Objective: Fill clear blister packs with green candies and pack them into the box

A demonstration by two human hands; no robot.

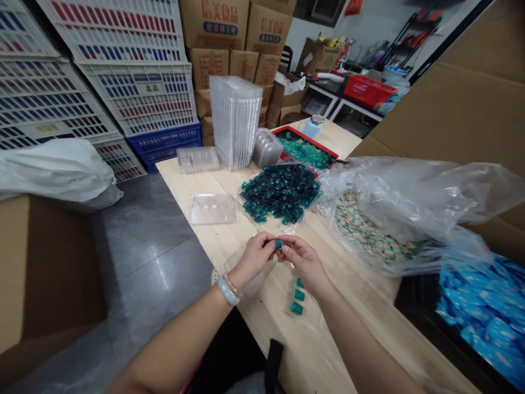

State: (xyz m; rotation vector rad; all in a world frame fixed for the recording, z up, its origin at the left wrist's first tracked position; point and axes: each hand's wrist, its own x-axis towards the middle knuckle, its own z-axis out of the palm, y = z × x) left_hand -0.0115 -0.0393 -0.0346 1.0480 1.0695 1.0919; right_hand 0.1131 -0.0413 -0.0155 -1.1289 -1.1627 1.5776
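We have both hands up close together over the bench [221, 246]. Our left hand [253, 258] and right hand [305, 264] are not wide open. They pinch one small teal pod [279, 244] between them, up above the bench. Three more teal pods [297, 295] lie on a thin clear sheet just by our right hand.

Farther up the bench, a big pile of teal pods [280, 192] sits on a clear bag. Behind it is a red tray [304, 150] with more green-blue pods. A clear plastic tray [212, 208] lies near the pile, and a tall stack of clear trays [235, 122] stands behind it. To the right, a clear bag [365, 227] holds striped pods.

It looks like only a little is done. Just a few pods sit apart near our hands, and a great many look left in the big pile and the red tray.
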